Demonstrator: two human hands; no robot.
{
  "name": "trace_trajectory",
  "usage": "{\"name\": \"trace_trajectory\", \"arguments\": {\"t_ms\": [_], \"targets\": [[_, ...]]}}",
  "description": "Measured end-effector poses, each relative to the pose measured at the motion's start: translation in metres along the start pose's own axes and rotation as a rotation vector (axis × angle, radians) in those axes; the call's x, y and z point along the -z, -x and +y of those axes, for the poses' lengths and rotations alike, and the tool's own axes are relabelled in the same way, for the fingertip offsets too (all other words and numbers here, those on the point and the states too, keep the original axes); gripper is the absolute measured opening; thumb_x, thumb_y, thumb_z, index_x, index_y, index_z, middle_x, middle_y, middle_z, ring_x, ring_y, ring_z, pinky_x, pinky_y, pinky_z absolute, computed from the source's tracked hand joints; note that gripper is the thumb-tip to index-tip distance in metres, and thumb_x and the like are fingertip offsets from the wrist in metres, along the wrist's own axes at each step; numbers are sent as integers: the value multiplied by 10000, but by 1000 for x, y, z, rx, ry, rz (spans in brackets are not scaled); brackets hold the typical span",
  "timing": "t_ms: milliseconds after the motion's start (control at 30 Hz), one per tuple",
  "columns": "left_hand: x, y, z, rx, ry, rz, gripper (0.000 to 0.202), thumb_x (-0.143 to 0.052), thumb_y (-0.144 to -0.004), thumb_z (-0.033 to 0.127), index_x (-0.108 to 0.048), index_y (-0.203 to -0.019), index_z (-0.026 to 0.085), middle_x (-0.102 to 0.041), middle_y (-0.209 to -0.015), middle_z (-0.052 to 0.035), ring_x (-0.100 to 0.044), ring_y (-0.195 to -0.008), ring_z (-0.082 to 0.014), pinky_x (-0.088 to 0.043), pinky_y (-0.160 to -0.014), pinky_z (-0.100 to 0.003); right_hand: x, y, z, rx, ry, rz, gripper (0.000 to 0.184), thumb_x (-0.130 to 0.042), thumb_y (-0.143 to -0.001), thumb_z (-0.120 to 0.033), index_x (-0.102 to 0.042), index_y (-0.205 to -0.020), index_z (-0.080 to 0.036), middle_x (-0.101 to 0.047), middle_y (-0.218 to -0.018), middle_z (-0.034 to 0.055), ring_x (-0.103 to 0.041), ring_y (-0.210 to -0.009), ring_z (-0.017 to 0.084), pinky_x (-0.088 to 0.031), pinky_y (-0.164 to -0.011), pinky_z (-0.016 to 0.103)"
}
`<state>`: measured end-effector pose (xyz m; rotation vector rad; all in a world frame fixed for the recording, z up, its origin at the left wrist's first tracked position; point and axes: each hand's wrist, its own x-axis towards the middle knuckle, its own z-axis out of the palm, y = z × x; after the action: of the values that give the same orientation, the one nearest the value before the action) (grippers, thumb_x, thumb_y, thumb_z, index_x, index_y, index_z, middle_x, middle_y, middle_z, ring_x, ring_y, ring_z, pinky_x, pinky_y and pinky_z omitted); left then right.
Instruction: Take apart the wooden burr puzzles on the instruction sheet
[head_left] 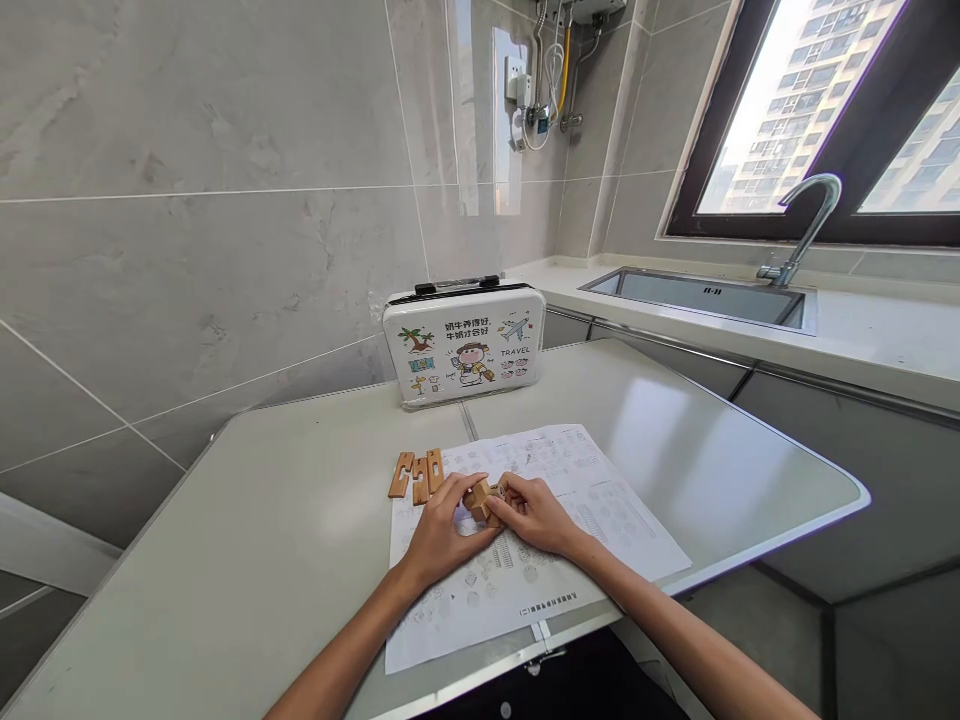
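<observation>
Both sets of fingers are curled inward around a small wooden puzzle block (480, 499), pinching it from either side just above the sheet. The left hand (442, 530) bends its fingers over the block's near-left face, thumb tucked beneath; the right hand (536, 513) closes on the other side, fingertips pressed against the wood. Neither hand is slack, and how tightly they grip I cannot tell. The block sits between them over a printed instruction sheet (585, 500) spread across the white table (285, 540). Just beside the left hand, at the sheet's upper left corner, lie loose wooden pieces (416, 474), notched and flat. Farther back stands an illustrated tin case (463, 343) against the tiled wall, with a sink (697, 295) and faucet (806, 225) off to the right.
</observation>
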<state>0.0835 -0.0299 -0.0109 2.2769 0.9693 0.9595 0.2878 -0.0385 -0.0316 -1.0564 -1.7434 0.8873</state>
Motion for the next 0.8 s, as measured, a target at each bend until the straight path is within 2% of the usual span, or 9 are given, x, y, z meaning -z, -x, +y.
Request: {"name": "trace_trajectory", "arguments": {"t_ms": [133,567,667,800], "targets": [[0,0,0,-13,-14,3,608,-806,-853,293,-558,-1408,302,-640,-1229,-74,-626,-1129,-255,-547,-978,-430,1,0,0,9,54,5,423,-487,-1029,-478,-379,-693,-244,-429,-559,-52,-367,-525,137,-299,-539,283],[1,0,0,-74,-121,44,635,-810,-833,287,-558,-1416,293,-648,-1215,-72,-654,-1125,-254,-570,-971,-410,3,-2,-3,-19,6,2,481,-482,-1039,-518,-430,-649,-241,-515,-510,-37,-455,-501,146,-350,-554,292],[1,0,0,-76,-103,29,633,-805,-850,297,-545,-1427,301,-636,-1235,-77,-646,-1152,-260,-561,-996,-428,3,-2,-4,-28,-18,-7,492,-486,-1039,-536,-427,-649,-241,-523,-508,-39,-472,-500,143,-371,-562,287],[2,0,0,-38,-55,0,694,-852,-820,360,-538,-1437,318,-601,-1335,-92,-592,-1280,-291,-514,-1089,-480,5,-2,-7,-52,-113,-29,486,-475,-1042,-565,-453,-681,-241,-534,-510,-48,-477,-474,135,-396,-562,282]]}}
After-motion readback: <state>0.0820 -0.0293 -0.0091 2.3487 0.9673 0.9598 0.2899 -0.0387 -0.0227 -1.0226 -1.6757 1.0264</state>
